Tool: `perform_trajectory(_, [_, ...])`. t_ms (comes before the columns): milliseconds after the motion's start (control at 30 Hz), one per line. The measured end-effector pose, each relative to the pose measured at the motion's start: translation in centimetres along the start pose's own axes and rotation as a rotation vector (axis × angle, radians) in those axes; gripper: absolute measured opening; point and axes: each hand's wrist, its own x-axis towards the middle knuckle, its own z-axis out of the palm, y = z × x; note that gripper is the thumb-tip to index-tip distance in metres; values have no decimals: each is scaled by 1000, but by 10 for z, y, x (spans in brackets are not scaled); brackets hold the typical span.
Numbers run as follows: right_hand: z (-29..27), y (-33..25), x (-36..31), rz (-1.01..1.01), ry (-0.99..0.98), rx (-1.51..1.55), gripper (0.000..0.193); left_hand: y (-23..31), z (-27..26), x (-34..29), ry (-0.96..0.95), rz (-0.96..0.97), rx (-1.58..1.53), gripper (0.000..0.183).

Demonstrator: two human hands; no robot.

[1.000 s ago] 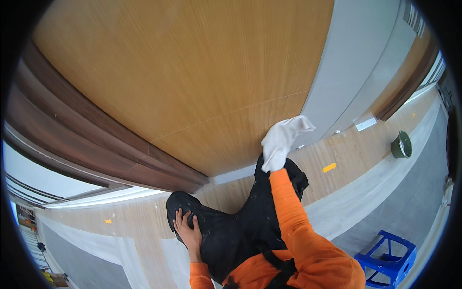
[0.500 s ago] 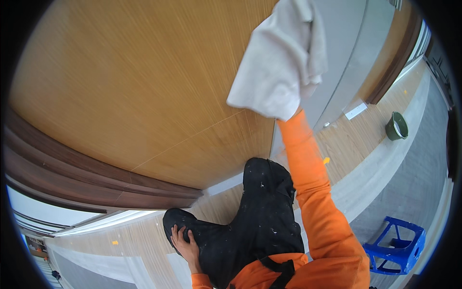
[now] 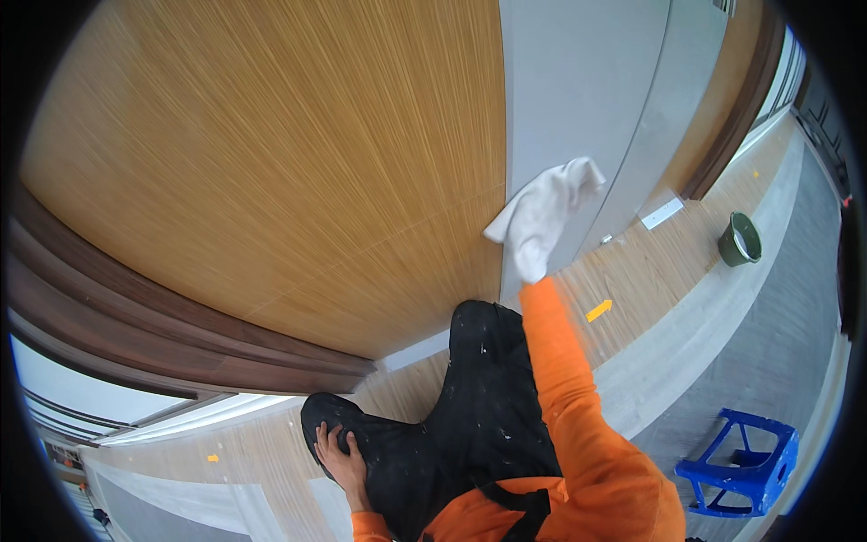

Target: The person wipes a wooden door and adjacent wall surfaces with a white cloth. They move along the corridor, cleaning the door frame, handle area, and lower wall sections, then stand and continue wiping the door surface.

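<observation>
A pale off-white cloth (image 3: 546, 212) hangs against the grey wall panel (image 3: 578, 108), close to its border with the wood-grain panel (image 3: 298, 163). It wraps over my right hand, hiding the fingers, and the cloth goes with the outstretched arm in its orange sleeve (image 3: 564, 361). My left hand (image 3: 343, 456) rests on my left knee, fingers spread over the black trousers (image 3: 488, 406), holding nothing.
Dark brown wood trim (image 3: 181, 316) curves along the left. A green bucket (image 3: 741, 242) stands on the floor to the right, with a blue plastic stool (image 3: 742, 462) nearer me. A yellow arrow (image 3: 600, 311) marks the floor beside my right arm.
My right hand has come down the wall with the cloth, from high up to lower near the floor. The cloth looks more bunched. My left hand stays on the knee.
</observation>
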Motion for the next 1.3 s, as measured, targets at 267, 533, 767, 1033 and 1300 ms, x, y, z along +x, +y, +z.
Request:
perform_trajectory(267, [57, -91, 12, -77, -396, 894, 10, -1, 6, 2, -5, 31, -4, 32])
perform_trajectory(533, [8, -61, 193, -366, 104, 355, 12, 0, 0, -2, 11, 11, 17, 30])
perform_trajectory(767, [-14, 57, 184, -128, 282, 252, 13, 1, 1, -2, 12, 21, 38, 31])
perform_trajectory(1033, [52, 89, 4, 229, 168, 298, 14, 1, 0, -1, 13, 1, 1, 31])
perform_trajectory(1300, [64, -42, 12, -152, -117, 403, 16, -1, -2, 0, 14, 13, -28, 31])
